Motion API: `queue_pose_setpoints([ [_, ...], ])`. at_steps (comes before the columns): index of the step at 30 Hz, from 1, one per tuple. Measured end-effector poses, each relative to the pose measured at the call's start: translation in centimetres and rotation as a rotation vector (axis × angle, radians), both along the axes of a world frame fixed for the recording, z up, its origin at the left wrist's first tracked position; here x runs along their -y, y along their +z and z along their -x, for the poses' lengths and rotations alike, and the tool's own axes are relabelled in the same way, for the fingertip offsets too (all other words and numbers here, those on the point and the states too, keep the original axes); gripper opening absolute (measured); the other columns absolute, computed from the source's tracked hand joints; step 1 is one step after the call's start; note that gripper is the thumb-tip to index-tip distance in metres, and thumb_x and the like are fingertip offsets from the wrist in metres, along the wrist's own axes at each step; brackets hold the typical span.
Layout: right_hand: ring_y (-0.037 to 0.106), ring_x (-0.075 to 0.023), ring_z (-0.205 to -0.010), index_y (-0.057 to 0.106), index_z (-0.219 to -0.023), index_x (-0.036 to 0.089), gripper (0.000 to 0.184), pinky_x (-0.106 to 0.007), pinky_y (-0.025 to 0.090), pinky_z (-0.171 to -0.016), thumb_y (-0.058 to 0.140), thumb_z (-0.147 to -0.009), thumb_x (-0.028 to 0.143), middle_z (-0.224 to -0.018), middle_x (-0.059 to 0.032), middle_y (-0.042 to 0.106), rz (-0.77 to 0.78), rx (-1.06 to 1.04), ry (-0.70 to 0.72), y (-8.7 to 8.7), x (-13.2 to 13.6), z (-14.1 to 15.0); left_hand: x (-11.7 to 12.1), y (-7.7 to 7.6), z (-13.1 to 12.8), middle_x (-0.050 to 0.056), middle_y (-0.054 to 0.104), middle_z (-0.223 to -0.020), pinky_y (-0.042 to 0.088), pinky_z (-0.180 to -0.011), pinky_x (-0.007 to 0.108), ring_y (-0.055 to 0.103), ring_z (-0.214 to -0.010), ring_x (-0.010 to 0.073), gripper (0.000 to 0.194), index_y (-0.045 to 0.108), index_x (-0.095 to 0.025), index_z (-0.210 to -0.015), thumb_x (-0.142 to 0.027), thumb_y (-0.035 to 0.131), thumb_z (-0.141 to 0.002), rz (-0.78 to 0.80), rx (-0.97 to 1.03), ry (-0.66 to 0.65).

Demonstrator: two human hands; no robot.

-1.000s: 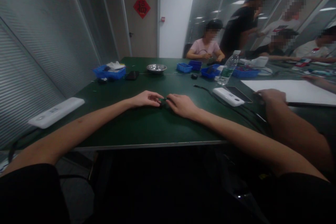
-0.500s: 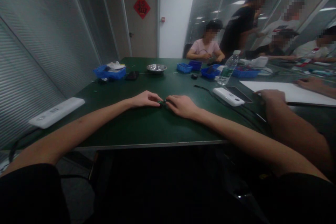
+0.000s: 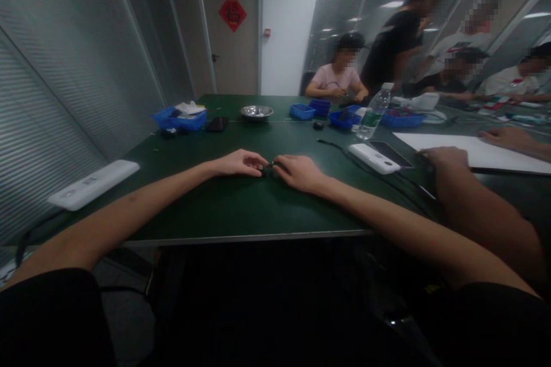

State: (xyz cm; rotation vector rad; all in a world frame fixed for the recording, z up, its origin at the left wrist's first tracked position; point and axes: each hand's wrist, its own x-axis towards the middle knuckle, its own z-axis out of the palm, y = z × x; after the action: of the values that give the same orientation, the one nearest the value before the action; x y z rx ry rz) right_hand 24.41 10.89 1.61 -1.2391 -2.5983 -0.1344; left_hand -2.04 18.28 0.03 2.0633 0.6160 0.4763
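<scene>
On the green table, my left hand and my right hand almost meet at the fingertips. Both pinch a small dark piece between them, too small and dim to name. The left thumb and fingers come at it from the left. The right fingers curl over its other end, hiding part of it. Beyond the hands stands a shiny metal bowl.
A blue bin and a black phone lie at the back left. White power banks flank my arms, with cables. A water bottle stands at right, near a co-worker's arm and white board. Other people sit beyond.
My fingertips have shifted slightly around the small piece, and its green face shows less. The co-worker's hands at right have moved slightly left.
</scene>
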Motion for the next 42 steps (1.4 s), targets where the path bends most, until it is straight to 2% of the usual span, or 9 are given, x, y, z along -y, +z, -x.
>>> queue_pose_setpoints([
  [4,0.067,-0.0206,-0.091,0.063,-0.127,0.020,0.035,-0.029,0.041,-0.076,0.042,-0.108,0.041,-0.111,-0.0094,0.073,0.027,0.021,0.083,0.0,-0.1,-0.1,0.2,0.4,0.1,0.007,0.070,-0.101,0.046,-0.078,0.029,0.061,-0.088,0.0169,0.044,0.075,-0.019,-0.120,-0.045,0.077,-0.085,-0.091,-0.068,-0.040],
  [8,0.067,-0.0203,-0.089,0.064,-0.124,0.020,0.033,-0.029,0.041,-0.076,0.044,-0.107,0.040,-0.111,-0.0094,0.073,0.014,0.027,0.111,-0.2,-0.3,-0.2,0.4,0.5,0.1,0.009,0.066,-0.114,0.046,-0.078,0.029,0.060,-0.091,0.0172,0.036,0.078,-0.020,-0.114,-0.045,0.074,-0.088,-0.224,-0.053,-0.058],
  [12,0.067,-0.0201,-0.087,0.068,-0.120,0.020,0.034,-0.029,0.040,-0.075,0.046,-0.105,0.040,-0.106,-0.0087,0.074,-0.016,0.002,0.124,-0.2,-0.2,-0.5,0.8,0.3,-0.2,0.012,0.063,-0.130,0.048,-0.086,0.031,0.061,-0.107,0.0212,0.033,0.079,-0.021,-0.113,-0.044,0.073,-0.090,-0.266,-0.024,-0.049],
  [16,0.066,-0.0187,-0.079,0.071,-0.116,0.018,0.035,-0.028,0.040,-0.072,0.046,-0.103,0.041,-0.097,-0.0080,0.076,-0.051,-0.109,0.129,-0.1,0.0,-1.1,1.5,0.2,-0.6,0.011,0.061,-0.142,0.046,-0.104,0.037,0.058,-0.126,0.0248,0.029,0.080,-0.022,-0.112,-0.043,0.071,-0.093,-0.288,0.003,-0.040],
  [19,0.066,-0.0185,-0.077,0.070,-0.119,0.017,0.038,-0.028,0.041,-0.072,0.046,-0.103,0.041,-0.097,-0.0083,0.077,-0.088,-0.203,0.102,0.0,-0.1,-1.5,2.2,0.2,-1.0,0.010,0.067,-0.135,0.042,-0.110,0.040,0.059,-0.127,0.0248,0.027,0.080,-0.023,-0.113,-0.039,0.072,-0.093,-0.351,0.000,-0.053],
  [25,0.066,-0.0183,-0.073,0.072,-0.116,0.016,0.039,-0.028,0.040,-0.070,0.046,-0.102,0.042,-0.093,-0.0084,0.077,-0.118,-0.247,0.076,-0.2,-0.4,-1.8,3.0,0.5,-1.5,0.010,0.073,-0.120,0.046,-0.105,0.038,0.064,-0.116,0.0240,0.026,0.078,-0.024,-0.119,-0.032,0.069,-0.096,-0.467,0.001,-0.111],
  [33,0.065,-0.0166,-0.070,0.072,-0.114,0.015,0.038,-0.027,0.040,-0.067,0.046,-0.102,0.041,-0.090,-0.0078,0.077,-0.128,-0.221,0.102,-0.1,-0.1,-1.6,2.7,0.6,-1.5,0.010,0.072,-0.118,0.046,-0.103,0.039,0.063,-0.114,0.0247,0.027,0.076,-0.024,-0.121,-0.028,0.066,-0.098,-0.516,-0.016,-0.140],
  [42,0.064,-0.0164,-0.065,0.073,-0.111,0.016,0.034,-0.028,0.038,-0.063,0.051,-0.101,0.040,-0.085,-0.0070,0.077,-0.212,-0.253,0.145,-0.7,-0.7,-1.8,2.0,1.1,-0.7,0.008,0.069,-0.120,0.043,-0.108,0.039,0.063,-0.116,0.0209,0.029,0.070,-0.024,-0.127,-0.019,0.056,-0.102,-0.559,-0.135,-0.186],
])
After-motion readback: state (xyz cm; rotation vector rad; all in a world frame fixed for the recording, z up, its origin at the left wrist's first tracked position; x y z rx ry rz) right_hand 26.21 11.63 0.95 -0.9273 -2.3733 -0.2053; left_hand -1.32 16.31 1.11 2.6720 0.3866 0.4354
